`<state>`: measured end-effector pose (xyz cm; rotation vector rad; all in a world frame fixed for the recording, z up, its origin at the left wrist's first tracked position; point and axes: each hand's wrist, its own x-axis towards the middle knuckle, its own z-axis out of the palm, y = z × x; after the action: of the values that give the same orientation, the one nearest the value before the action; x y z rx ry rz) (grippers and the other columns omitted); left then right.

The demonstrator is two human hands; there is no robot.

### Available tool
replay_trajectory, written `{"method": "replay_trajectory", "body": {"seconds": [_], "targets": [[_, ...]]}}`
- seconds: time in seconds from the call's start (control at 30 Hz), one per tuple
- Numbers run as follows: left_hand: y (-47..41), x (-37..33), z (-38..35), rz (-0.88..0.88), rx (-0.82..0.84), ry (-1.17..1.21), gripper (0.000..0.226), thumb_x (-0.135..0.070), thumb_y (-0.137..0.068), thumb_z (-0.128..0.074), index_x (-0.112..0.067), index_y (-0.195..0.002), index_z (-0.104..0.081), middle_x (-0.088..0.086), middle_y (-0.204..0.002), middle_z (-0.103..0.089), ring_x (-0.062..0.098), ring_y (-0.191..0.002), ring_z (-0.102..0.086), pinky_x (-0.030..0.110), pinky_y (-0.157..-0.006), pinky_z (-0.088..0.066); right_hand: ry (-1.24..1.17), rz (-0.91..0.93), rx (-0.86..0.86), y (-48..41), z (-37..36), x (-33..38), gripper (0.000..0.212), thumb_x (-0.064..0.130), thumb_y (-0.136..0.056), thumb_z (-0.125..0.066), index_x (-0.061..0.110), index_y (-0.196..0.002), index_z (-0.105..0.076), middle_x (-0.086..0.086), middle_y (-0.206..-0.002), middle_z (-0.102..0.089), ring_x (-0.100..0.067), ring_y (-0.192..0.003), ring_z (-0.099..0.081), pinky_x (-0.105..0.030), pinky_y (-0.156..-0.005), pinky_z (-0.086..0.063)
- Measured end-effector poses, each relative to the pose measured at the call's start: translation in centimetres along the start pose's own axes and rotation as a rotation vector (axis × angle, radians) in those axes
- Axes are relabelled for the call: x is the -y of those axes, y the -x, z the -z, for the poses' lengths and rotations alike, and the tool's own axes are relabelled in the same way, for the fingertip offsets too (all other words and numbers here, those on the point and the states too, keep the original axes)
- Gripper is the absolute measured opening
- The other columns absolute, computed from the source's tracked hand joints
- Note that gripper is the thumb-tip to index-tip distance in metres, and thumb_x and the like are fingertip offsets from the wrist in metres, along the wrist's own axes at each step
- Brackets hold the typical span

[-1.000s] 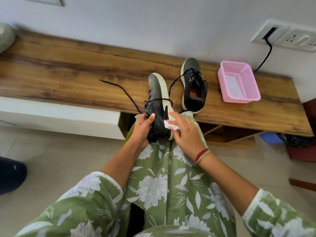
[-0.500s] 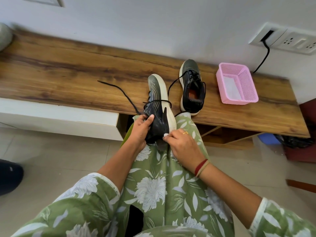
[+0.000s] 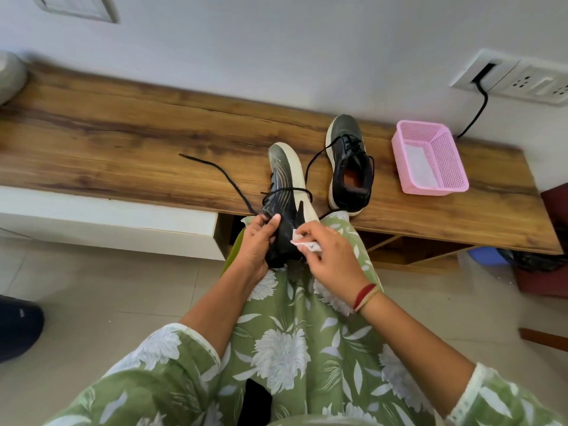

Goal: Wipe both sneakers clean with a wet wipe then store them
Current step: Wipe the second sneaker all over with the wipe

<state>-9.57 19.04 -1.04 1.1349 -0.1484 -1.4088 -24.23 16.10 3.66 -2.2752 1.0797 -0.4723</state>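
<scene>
A black sneaker with a white sole [image 3: 284,186] lies on its side, heel on my knee and toe over the wooden bench [image 3: 123,149]. My left hand [image 3: 256,244] grips its heel and collar. My right hand [image 3: 330,256] pinches a crumpled white wet wipe [image 3: 304,242] against the sneaker's heel. Its loose black lace [image 3: 215,170] trails left across the bench. The second black sneaker [image 3: 350,167] stands upright on the bench just to the right, untouched.
A pink plastic basket [image 3: 445,155] with a white sheet inside sits on the bench at the right. A wall socket with a black cable [image 3: 479,109] is above it. Open shelves show under the bench. A dark shape [image 3: 18,327] lies on the tiled floor at left.
My right hand has shifted the wipe along the sneaker's heel area, dipping lower half a second ago and now back up at the heel side. The left hand keeps its grip.
</scene>
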Motion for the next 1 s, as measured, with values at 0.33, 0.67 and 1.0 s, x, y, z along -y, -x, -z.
{"method": "replay_trajectory", "body": {"seconds": [0.33, 0.67, 1.0], "targets": [[-0.3, -0.9, 0.8, 0.094, -0.009, 0.218, 0.028, -0.024, -0.094, -0.055, -0.009, -0.118, -0.057, 0.014, -0.110, -0.069, 0.027, -0.101, -0.067, 0.038, -0.076, -0.057, 0.043, -0.040, -0.153, -6.4, 0.3, 2.6, 0.025, 0.012, -0.084, -0.062, 0.021, -0.106, -0.054, -0.003, -0.090, -0.065, -0.020, -0.085, -0.060, -0.039, -0.074, -0.050], [-0.7, -5.2, 1.2, -0.053, -0.019, 0.122, 0.016, -0.019, -0.094, -0.055, -0.008, -0.106, -0.057, 0.013, -0.098, -0.070, 0.022, -0.086, -0.069, 0.033, -0.073, -0.057, 0.131, 0.160, 0.203, -2.4, -0.3, 5.0, 0.033, 0.006, -0.083, -0.057, 0.025, -0.110, -0.051, 0.005, -0.091, -0.060, -0.013, -0.086, -0.052, -0.034, -0.082, -0.041], [0.0, -3.1, -0.9, -0.071, 0.082, -0.219, 0.019, -0.015, -0.095, -0.053, -0.011, -0.112, -0.059, 0.010, -0.105, -0.069, 0.022, -0.097, -0.067, 0.030, -0.079, -0.055, -0.346, -0.158, -0.396, -4.8, 3.2, 0.8, 0.019, 0.004, -0.082, -0.064, 0.015, -0.096, -0.059, 0.008, -0.092, -0.061, -0.005, -0.089, -0.059, -0.023, -0.083, -0.049]]}}
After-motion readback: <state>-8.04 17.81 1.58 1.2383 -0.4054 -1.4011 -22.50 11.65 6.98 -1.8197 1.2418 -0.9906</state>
